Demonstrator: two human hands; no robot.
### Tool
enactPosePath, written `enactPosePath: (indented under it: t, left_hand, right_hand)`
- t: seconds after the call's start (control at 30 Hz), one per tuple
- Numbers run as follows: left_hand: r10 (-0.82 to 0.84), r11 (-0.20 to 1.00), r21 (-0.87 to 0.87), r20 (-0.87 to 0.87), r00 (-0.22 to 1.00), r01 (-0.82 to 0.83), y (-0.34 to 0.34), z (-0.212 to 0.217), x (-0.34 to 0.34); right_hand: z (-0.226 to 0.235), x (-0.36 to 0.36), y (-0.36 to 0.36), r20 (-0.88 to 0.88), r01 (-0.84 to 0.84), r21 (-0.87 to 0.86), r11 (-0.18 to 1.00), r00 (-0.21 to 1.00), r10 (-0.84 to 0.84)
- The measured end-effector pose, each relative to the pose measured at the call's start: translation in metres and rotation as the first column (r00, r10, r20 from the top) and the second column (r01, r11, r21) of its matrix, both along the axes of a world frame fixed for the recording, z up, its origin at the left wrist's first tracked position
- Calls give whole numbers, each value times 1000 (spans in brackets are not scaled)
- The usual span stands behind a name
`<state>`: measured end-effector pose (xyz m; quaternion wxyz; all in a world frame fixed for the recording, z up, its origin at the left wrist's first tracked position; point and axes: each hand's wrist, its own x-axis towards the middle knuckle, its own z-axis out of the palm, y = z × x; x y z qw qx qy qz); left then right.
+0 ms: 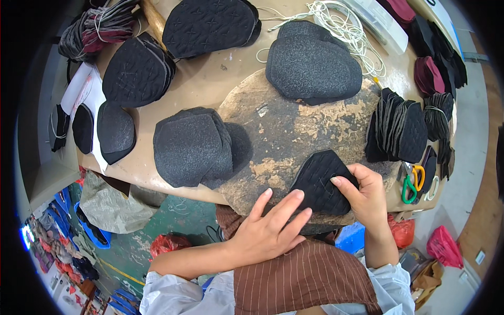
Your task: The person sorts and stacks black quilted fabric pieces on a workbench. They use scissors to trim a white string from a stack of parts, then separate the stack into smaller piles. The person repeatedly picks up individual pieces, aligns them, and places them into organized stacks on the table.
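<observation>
Between the thumb and fingers of my right hand (369,198) is a black quilted fabric piece (321,181) with a rounded, angular outline. It lies tilted over the near edge of the worn round board (278,142). My left hand (275,223) is beside the piece's lower left edge, fingers stretched and apart, holding nothing; I cannot tell whether its fingertips touch the fabric. A pile of dark grey speckled pieces (191,147) sits to the left of the board. Another grey pile (315,65) rests on the board's far part.
Black quilted stacks (210,29) lie at the far left. A tied black bundle (401,126) stands at the right, near scissors with green and orange handles (410,184). Tangled white cord (349,26) lies by a clear plastic box (380,23). Red bags (170,244) are on the floor.
</observation>
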<state>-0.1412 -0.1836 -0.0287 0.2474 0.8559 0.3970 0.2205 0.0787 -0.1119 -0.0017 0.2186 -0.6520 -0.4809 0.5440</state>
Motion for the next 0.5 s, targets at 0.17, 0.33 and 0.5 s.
enactPosePath:
  t: [0.17,0.33,0.5]
  left_hand:
    - [-7,1000,-20,-90,996,5,0,3,1]
    - [-22,998,-63,-133,991,14,-1,6,0]
    - [-15,999,-54,-130,991,8,2,6,1]
  right_hand:
    - [-1,1,0,13,-34,32,999,999,34]
    - [7,0,5,73,-92,30,995,993,90]
    - [7,-2,7,126,-142,77,987,983,132]
